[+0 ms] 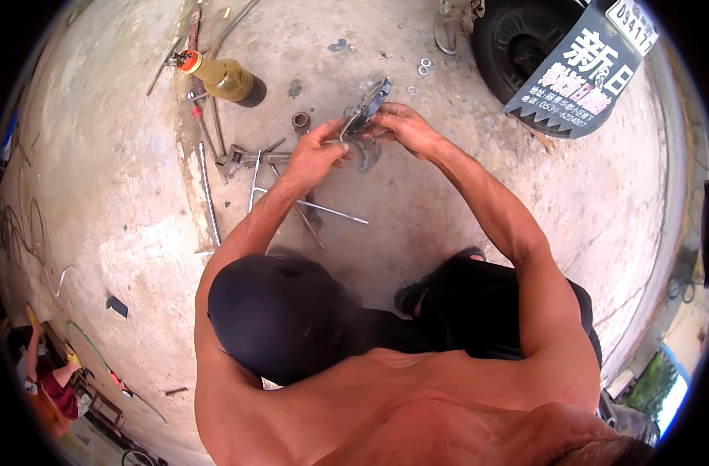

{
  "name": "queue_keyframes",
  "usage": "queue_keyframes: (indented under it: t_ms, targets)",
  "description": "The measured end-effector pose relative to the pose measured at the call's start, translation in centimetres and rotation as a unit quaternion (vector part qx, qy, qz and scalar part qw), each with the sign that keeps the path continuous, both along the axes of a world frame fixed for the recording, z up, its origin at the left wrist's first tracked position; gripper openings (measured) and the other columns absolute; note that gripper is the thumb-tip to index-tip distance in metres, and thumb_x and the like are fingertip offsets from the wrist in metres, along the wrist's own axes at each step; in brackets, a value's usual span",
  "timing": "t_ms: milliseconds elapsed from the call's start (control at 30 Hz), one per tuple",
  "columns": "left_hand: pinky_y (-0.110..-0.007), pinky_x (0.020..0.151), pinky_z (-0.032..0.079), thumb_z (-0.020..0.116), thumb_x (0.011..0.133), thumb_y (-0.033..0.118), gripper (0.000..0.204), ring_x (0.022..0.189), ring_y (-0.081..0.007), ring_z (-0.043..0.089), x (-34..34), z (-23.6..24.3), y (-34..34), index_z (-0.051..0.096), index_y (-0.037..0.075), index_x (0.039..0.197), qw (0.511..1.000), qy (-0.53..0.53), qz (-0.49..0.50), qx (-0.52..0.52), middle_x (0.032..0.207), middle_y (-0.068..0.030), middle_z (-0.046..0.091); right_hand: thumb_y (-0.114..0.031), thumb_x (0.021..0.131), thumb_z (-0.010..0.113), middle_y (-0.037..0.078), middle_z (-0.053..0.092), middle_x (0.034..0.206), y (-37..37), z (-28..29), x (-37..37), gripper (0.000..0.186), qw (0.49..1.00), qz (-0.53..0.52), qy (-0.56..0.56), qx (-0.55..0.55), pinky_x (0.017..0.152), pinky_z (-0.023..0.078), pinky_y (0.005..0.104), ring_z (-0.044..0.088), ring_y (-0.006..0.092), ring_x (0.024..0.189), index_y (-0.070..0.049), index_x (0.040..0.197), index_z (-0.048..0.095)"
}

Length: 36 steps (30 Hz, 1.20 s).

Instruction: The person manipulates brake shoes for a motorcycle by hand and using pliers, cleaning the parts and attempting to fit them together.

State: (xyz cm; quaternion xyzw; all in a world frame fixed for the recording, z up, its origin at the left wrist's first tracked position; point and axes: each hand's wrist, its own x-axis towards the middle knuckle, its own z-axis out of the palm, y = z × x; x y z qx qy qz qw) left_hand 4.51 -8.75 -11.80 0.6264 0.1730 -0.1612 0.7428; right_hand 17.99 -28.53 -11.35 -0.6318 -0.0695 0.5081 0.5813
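Note:
A dark, round metal part (pixel 367 109), tilted on edge, is held between my two hands. My left hand (pixel 321 147) grips its lower left edge with curled fingers, and my right hand (pixel 399 126) holds its right side. Just beneath it a curved metal piece (pixel 366 155) is partly hidden. A metal ring (pixel 301 120), an adjustable wrench (pixel 239 158) and a chrome T-bar wrench (pixel 331 211) lie on the concrete to the left, near a plastic bottle (pixel 228 81) of yellow liquid with an orange top.
A wheel (pixel 517 46) with a printed mudflap (pixel 572 81) stands at the upper right. Small washers (pixel 424 68) and long tools (pixel 208 194) lie on the floor (pixel 129 217). A person in maroon (pixel 55 384) is at the lower left, near a green cord (pixel 86 342).

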Motion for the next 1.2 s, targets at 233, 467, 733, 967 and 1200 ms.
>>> queue_keyframes:
  t_ms: [233,467,733,967,1200]
  targets:
    - [-0.03,0.068,0.054,0.063,0.095,0.015,0.05,0.08,-0.0146,0.068,0.4,3.8,0.6,0.052,0.0,0.141,0.997,0.027,-0.021,0.065,0.093,-0.0101,0.07,-0.035,0.103,0.055,0.002,0.071,0.11,-0.1,-0.8,-0.5,0.036,0.997,0.055,-0.056,0.017,0.086,0.051,0.0349,0.065,0.0139,0.097,-0.007,0.122,0.067]
    - [-0.03,0.063,0.053,0.058,0.102,0.026,0.045,0.073,-0.0202,0.068,0.3,6.0,-0.8,0.047,0.0,0.137,0.991,0.086,0.081,-0.069,0.092,-0.0105,0.068,-0.038,0.105,0.05,0.004,0.07,0.112,0.5,-0.8,-1.7,0.037,0.997,0.008,0.063,0.034,0.085,0.05,0.0347,0.066,0.0157,0.098,-0.007,0.118,0.066]
    - [-0.031,0.069,0.053,0.054,0.104,0.024,0.047,0.081,-0.0213,0.069,-0.3,4.9,-1.3,0.042,0.0,0.143,0.98,0.025,0.115,-0.161,0.103,-0.0142,0.069,-0.038,0.098,0.054,0.009,0.068,0.122,-0.1,1.3,-0.5,0.043,0.998,0.019,0.049,-0.016,0.095,0.047,0.0412,0.064,0.022,0.112,-0.007,0.126,0.063]
    - [-0.031,0.069,0.054,0.053,0.104,0.021,0.047,0.082,-0.0215,0.069,-0.6,4.8,-1.2,0.041,0.0,0.144,0.978,0.034,0.109,-0.176,0.108,-0.0168,0.07,-0.036,0.094,0.057,0.011,0.066,0.128,-1.2,1.4,0.1,0.047,0.992,0.031,0.117,0.045,0.1,0.045,0.0461,0.062,0.0255,0.119,-0.006,0.129,0.061]
    - [-0.031,0.069,0.055,0.053,0.103,0.017,0.048,0.083,-0.0206,0.07,-0.8,6.3,-1.2,0.038,0.0,0.146,0.979,0.01,0.094,-0.181,0.111,-0.0174,0.07,-0.025,0.094,0.059,0.008,0.069,0.121,-0.1,0.7,-1.7,0.038,0.997,0.028,0.072,0.021,0.097,0.047,0.0421,0.065,0.022,0.111,-0.007,0.127,0.062]
